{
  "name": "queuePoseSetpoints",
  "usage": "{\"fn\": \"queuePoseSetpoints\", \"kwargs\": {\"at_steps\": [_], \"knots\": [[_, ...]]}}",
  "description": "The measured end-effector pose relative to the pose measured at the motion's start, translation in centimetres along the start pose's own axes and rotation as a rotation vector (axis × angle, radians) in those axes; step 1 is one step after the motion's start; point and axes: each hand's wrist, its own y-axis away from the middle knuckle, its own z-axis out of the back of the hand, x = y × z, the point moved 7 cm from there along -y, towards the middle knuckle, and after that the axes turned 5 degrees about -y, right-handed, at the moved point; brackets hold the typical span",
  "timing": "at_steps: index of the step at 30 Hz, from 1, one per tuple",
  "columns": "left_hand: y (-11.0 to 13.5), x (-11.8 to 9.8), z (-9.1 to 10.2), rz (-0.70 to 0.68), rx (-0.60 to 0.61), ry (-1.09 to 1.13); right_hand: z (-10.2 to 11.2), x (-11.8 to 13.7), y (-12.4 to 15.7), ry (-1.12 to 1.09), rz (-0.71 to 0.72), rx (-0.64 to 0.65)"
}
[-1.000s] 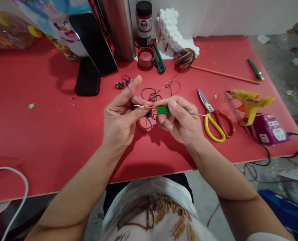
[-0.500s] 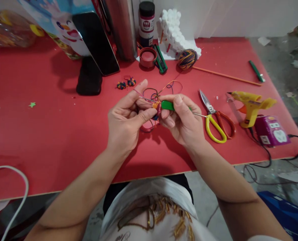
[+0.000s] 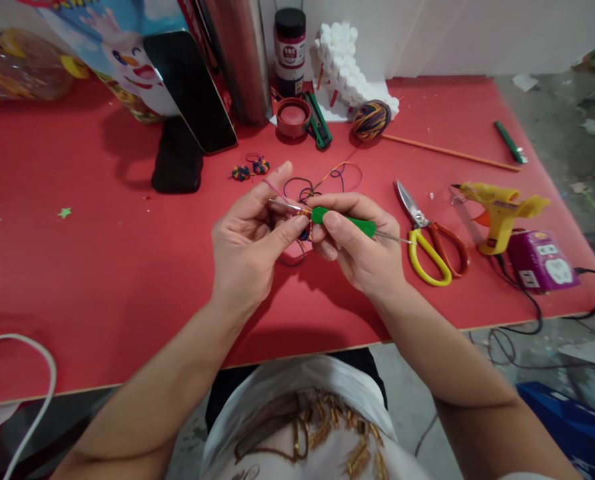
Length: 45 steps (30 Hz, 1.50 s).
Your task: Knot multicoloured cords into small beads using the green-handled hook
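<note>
My right hand (image 3: 360, 250) is closed on a green-handled crochet hook (image 3: 345, 220), its metal tip pointing left into a small multicoloured crochet piece (image 3: 305, 223). My left hand (image 3: 247, 240) pinches that piece between thumb and fingers, with the forefinger raised and a strand of yarn running over it. Loose yarn (image 3: 327, 177) loops on the red table (image 3: 102, 267) just behind my hands and leads back to a multicoloured yarn ball (image 3: 371, 118).
Yellow and red scissors (image 3: 427, 237), a yellow glue gun (image 3: 497, 207) and a purple power box (image 3: 541, 260) lie to the right. Behind stand a propped phone (image 3: 190, 90), a metal flask (image 3: 240, 57), a dark jar (image 3: 289, 50), white foam (image 3: 347, 67) and two small crochet bits (image 3: 250, 169).
The hook's tip has pushed further left into the crochet piece, and my right hand has slid along the green handle. Both hands stay together over the same spot.
</note>
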Motion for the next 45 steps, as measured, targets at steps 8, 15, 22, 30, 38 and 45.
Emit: {"fn": "queuePoseSetpoints", "kwargs": {"at_steps": [8,15,22,30,38,45], "knots": [[0.0,0.2,0.1,0.034,0.008,-0.032,0.2,2.3,0.6,0.405,0.189,-0.006],[0.1,0.4,0.1,0.024,0.035,-0.056,0.4,0.8,0.2,0.215,0.078,0.031],[0.0,0.4,0.0,0.008,0.074,-0.01,0.1,-0.1,0.0,0.032,0.001,0.128],[0.1,-0.3,-0.4,-0.012,0.084,0.043,-0.5,1.6,0.4,0.149,0.093,0.205],[-0.2,0.1,-0.7,0.002,0.115,0.095,-0.7,2.4,0.5,0.221,0.181,0.285],[-0.2,0.7,0.0,0.043,0.096,-0.036,0.5,1.2,0.0,0.041,0.02,0.072]]}}
